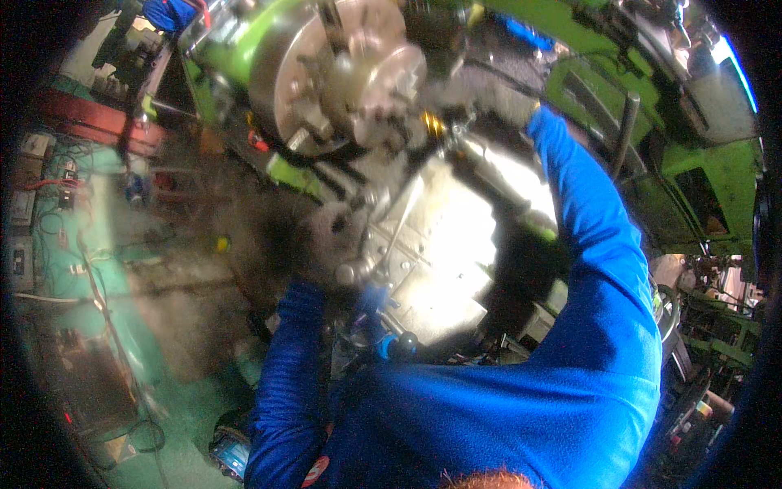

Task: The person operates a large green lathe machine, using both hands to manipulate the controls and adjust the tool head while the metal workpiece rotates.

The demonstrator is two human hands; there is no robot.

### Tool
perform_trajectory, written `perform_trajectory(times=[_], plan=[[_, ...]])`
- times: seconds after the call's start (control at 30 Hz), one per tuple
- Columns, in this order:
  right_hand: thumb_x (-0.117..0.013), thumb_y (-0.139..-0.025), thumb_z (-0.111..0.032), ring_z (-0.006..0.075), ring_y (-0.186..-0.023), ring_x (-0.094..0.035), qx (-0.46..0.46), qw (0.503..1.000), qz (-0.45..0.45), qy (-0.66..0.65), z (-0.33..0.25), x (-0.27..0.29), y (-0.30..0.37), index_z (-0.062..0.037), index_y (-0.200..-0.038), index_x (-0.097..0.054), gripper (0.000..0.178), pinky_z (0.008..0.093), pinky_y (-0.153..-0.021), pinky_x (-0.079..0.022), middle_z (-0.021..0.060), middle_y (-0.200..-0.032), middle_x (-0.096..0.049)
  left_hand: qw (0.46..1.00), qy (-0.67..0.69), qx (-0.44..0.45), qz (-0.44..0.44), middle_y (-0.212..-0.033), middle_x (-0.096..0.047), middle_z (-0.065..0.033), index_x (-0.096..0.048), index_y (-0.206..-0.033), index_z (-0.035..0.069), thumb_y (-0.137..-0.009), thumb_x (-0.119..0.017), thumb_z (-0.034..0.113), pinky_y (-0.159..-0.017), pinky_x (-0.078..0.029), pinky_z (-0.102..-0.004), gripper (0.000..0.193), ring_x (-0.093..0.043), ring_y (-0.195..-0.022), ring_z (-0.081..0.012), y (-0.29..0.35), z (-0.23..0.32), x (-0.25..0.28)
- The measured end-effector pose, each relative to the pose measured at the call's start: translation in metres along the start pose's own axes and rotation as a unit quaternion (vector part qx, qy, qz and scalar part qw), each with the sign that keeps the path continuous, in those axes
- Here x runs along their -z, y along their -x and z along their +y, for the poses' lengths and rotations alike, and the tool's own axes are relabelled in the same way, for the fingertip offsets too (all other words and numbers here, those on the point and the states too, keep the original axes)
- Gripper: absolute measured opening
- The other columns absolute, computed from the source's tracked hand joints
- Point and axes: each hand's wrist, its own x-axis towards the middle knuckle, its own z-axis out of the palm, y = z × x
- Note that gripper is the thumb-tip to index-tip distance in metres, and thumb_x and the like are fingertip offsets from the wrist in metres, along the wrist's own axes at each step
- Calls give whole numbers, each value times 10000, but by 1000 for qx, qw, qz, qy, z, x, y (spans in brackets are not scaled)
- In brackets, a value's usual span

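My left hand (326, 240), in a grey glove, is beside the metal carriage of a green lathe. It is next to a round-ended metal lever (349, 273); blur hides whether its fingers close on it. My right hand (509, 104), also gloved, reaches over the far side of the carriage, its fingers smeared by motion. Near it is a gold-coloured spiral piece (433, 124), close to the chuck. The large round lathe chuck (297, 77) has a metal workpiece (391, 81) in front of it. The bright carriage plate (440, 253) lies between my arms.
A dark ball-ended handle with a blue collar (395, 346) juts toward my body. Green machine housing (692, 196) and an upright metal bar (626, 134) stand at the right. Cables run over the green floor (167, 424) at the left, near a red beam (98, 122).
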Motion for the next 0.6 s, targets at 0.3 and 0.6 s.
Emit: perform_trajectory(times=[0.3,0.6], plan=[[-546,-1009,-216,241,-1030,-644,53,963,-45,261,10,13,14,-35,-1164,-716,293,376,-964,-503,143,-1135,-716,999,-23,35,35,-919,-715,-222,-717,-996,36,-936,-671,465,-808,-560,-445,435,-719,-860,-363,-3,-6,-14],[-554,-1033,-517,75,-564,-581,-228,972,-20,-43,-59,5,17,-93,-1179,-674,464,243,-480,-461,28,-857,-672,998,-16,56,-6,-988,-712,-208,-703,-1044,63,-926,-680,420,-809,-566,-454,376,-704,-895,-388,2,-4,2]])
